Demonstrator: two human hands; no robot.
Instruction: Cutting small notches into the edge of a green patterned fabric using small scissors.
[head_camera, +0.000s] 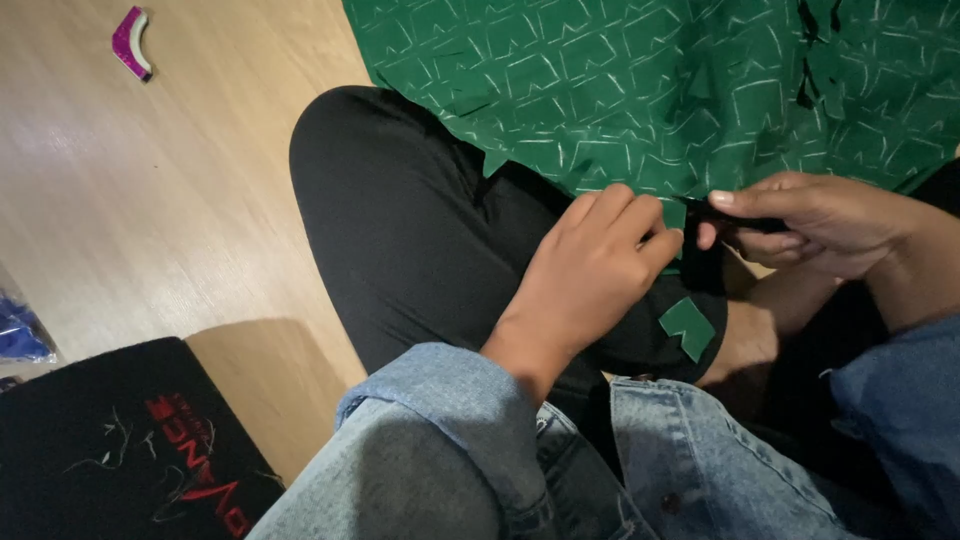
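Hands both closed. My left hand (600, 262) pinches the cut edge of the green patterned fabric (660, 90) lying over my black-trousered knee (400, 220); my right hand (800, 222) grips a dark tool, partly hidden, at the same edge. Denim sleeves, forearms angled inward. One green scrap (688, 327) rests on the knee. Wooden floor (120, 200); pink scrap (131, 42) far left, black mat (100, 450) near corner.

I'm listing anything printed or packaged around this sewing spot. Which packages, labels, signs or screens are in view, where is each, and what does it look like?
Black mat or bag: bottom left on the wooden floor, flat, dark, with red printed lettering and loose threads on it.
Blue plastic package: left edge, crinkled, shiny, mostly cut off.
Pink-and-white curved piece: top left on the floor; too small to tell if it is a label.
No screens or signs.
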